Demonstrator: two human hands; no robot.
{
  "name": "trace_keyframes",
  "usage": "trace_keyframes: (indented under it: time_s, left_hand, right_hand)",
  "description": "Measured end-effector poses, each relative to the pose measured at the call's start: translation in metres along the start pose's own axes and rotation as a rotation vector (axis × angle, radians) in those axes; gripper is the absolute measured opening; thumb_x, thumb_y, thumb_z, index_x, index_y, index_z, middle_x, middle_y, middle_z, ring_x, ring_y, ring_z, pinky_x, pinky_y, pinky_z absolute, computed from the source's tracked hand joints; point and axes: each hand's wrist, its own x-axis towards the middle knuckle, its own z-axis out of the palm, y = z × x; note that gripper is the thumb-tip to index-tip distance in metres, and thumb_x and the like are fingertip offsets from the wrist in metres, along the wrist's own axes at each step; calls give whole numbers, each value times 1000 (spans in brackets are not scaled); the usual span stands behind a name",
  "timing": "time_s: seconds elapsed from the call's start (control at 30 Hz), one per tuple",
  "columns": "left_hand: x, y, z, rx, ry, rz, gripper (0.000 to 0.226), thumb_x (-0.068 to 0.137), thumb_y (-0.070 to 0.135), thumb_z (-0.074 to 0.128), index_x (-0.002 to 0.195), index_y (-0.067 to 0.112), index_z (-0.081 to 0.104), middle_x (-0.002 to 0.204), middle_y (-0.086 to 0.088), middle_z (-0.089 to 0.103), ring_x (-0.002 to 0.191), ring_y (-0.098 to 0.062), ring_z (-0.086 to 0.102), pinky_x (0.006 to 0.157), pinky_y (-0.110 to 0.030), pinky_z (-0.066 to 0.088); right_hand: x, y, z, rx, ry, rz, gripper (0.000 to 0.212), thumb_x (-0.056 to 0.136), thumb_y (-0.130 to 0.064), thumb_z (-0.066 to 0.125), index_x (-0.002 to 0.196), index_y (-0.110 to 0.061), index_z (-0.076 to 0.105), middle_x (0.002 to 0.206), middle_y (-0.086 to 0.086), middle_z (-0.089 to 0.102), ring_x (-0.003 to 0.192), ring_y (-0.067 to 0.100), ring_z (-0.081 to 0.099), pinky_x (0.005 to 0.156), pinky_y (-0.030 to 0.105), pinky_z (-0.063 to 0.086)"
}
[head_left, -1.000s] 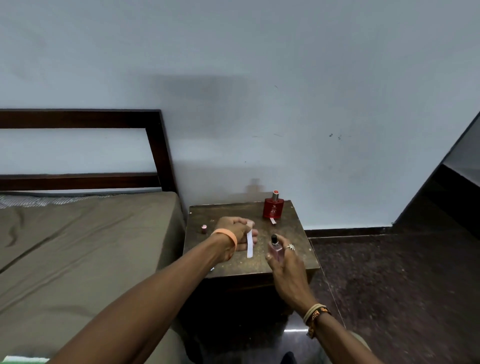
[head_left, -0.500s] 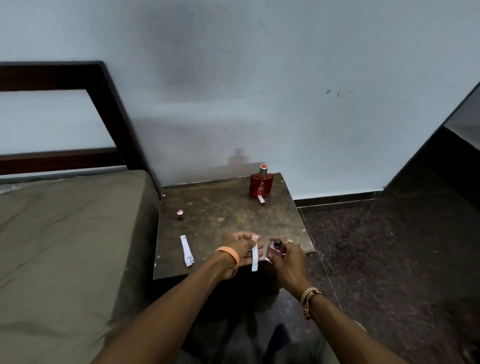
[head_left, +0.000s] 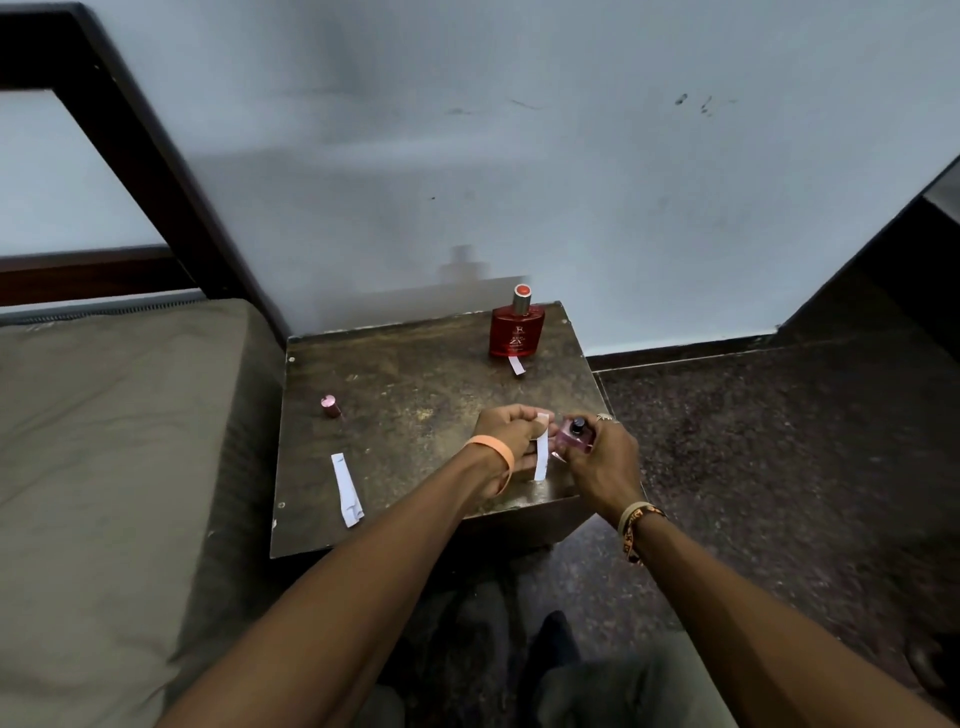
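While the left hand pinches a paper strip, the right hand grips a pink bottle.
Its contents cannot be made out.

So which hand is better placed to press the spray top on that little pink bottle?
The right hand: it grips the pink bottle, its fingers beside the black spray top. The left hand is busy pinching the paper strip next to it.
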Motion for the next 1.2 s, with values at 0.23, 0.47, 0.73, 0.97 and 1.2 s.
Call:
trace_keyframes:
  time_s: [0.23,0.47,0.73,0.97,1.2]
  left_hand:
    - [11,-5,2,-35,3,-28,19,93,-4,49,89,9,62,99,-13,69,91,-25,67,73,-34,57]
    - [-3,-3,-9,-35,6,-27,17,93,-2,50,89,9,63,101,-16,68,90,-27,67,79,-36,57]
    - [-27,29,-73,-77,101,63,15,94,-3,48,97,4,61,107,-21,68,93,-28,68,76,-35,58]
    - [-36,42,-189,-138,321,130,17,95,0,47,102,4,62,93,-15,70,73,-22,67,60,-28,58]
    - [-15,28,-263,-239,478,73,21,96,-1,44,83,8,57,82,-14,64,66,-23,61,65,-30,56]
  right_hand:
    - [8,5,0,33,-49,45,27,81,-6,76,105,-16,70,95,1,71,86,15,66,82,33,57]
    - [2,-2,-3,-84,-86,-24,62,78,-9,78,135,-11,53,124,15,62,108,26,61,88,29,51]
    - [-5,-47,-9,-347,227,-432,64,69,-16,74,130,-13,56,126,14,54,114,35,49,91,50,40]
    - [6,-110,80,-245,-68,-571,39,88,-20,63,127,-16,60,118,8,59,99,25,60,87,42,51]
    - [17,-151,188,-308,-429,-513,45,93,-23,60,137,-16,54,137,9,57,130,25,47,103,36,40]
